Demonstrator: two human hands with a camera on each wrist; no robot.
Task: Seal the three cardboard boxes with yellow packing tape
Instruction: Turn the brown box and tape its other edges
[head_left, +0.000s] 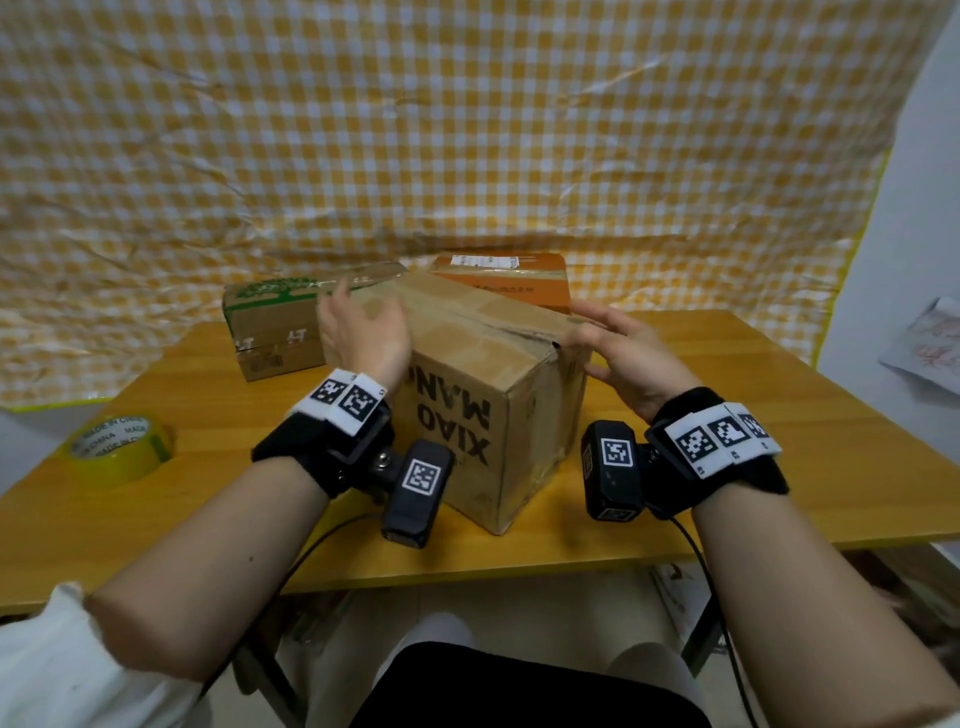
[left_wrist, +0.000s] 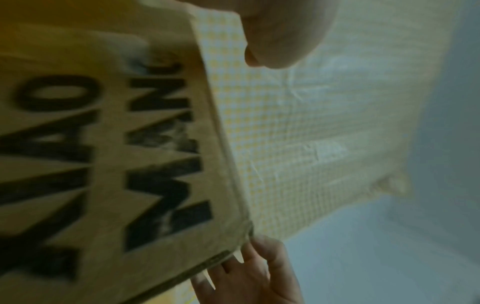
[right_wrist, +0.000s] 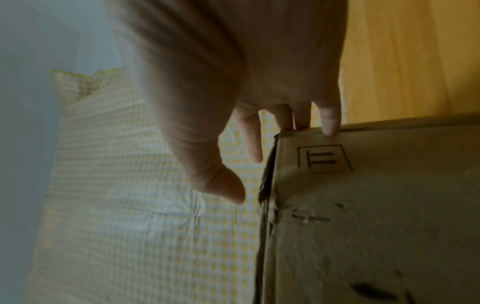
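Note:
A large cardboard box (head_left: 467, 374) printed XIAO MANG stands skewed at the table's middle, its top flaps closed along a bare seam. My left hand (head_left: 356, 317) rests open against the box's upper left edge. My right hand (head_left: 608, 332) lies open at the upper right corner, and in the right wrist view its straight fingertips (right_wrist: 330, 127) touch the box's (right_wrist: 363, 205) top edge. The left wrist view shows the lettered box face (left_wrist: 103, 164) and my left hand (left_wrist: 280, 41) above it. A roll of yellow tape (head_left: 119, 447) lies at the table's left edge.
Behind the large box stand a green-printed cardboard box (head_left: 270, 322) and an orange-topped box (head_left: 509, 280). The wooden table (head_left: 727, 415) is backed by a yellow checked cloth (head_left: 467, 130). Papers (head_left: 924, 343) hang at the far right.

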